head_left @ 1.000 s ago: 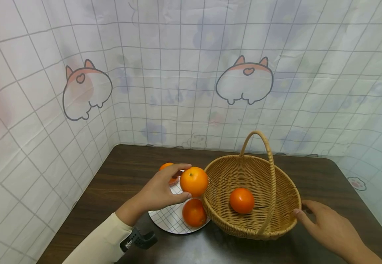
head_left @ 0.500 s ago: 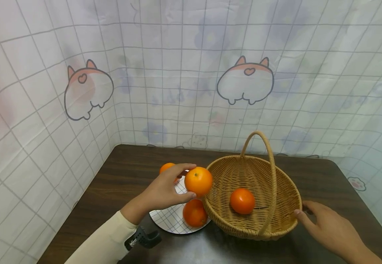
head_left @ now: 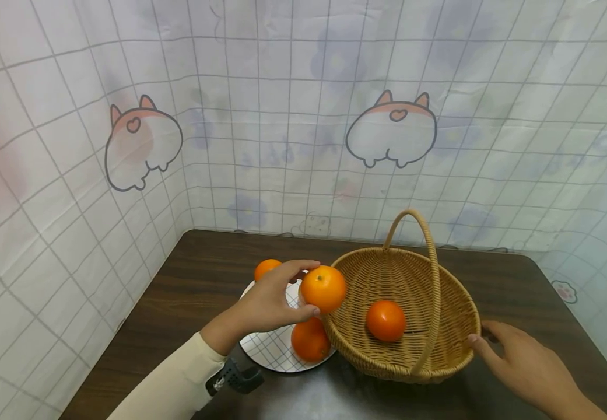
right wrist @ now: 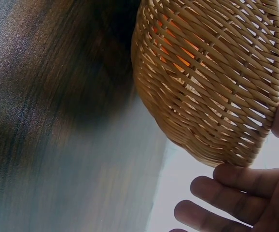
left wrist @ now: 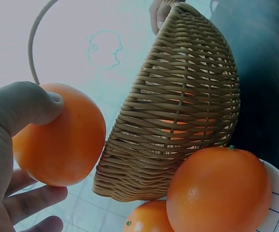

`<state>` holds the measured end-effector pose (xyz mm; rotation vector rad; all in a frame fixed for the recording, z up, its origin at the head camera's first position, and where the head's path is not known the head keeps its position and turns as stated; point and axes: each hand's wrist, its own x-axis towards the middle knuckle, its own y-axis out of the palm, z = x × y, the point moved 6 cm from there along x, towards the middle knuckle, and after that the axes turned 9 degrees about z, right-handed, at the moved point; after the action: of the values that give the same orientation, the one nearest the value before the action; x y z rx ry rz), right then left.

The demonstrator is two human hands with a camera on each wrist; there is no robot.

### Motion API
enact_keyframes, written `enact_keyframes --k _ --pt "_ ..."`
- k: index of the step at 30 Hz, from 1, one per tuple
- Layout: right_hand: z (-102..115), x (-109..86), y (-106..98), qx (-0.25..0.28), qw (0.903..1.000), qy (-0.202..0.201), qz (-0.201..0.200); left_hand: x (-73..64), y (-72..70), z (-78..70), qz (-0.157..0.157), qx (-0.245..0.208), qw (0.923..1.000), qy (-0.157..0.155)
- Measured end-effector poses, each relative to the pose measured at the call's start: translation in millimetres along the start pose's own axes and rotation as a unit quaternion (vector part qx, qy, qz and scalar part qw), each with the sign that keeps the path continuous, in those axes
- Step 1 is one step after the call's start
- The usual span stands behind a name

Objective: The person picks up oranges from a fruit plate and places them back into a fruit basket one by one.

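Between thumb and fingers, my left hand (head_left: pixel 269 300) holds an orange (head_left: pixel 323 290) up at the left rim of a wicker basket (head_left: pixel 353 349). In the left wrist view the thumb lies across that fruit, with other fingers spread below. A second orange (head_left: pixel 385 320) lies inside the basket. Two more oranges sit left of it: a near one (head_left: pixel 309 340) on a white checked plate (head_left: pixel 261 349) and a far one (head_left: pixel 266 269), partly hidden by my hand. My right hand (head_left: pixel 531 364) pinches the basket's right rim; its other fingers extend below in the right wrist view.
The basket's tall arched handle (head_left: pixel 433 286) rises over its right half. A dark wooden table (head_left: pixel 177 291) carries everything. Behind and at both sides hangs a white grid-patterned curtain (head_left: pixel 293 128) with cartoon animals.
My left hand has carried the orange steadily to the right, bringing it over the basket's left rim. The right hand and basket have barely moved.
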<state>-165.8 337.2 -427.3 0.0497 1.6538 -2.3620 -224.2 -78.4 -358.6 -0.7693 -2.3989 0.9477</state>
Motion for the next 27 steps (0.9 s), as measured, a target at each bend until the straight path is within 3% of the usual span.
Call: enact_keyframes --k 15,27 --pt "-1.1 1.1 -0.2 -0.005 0.9999 0.004 0.010 4.2 5.5 -1.3 0.015 -0.010 0.9997 -0.015" --pt "0.2 0.6 -0.3 -0.002 1.0000 0.000 0.003 7.1 7.9 -2.8 0.019 -0.028 0.9994 -0.003"
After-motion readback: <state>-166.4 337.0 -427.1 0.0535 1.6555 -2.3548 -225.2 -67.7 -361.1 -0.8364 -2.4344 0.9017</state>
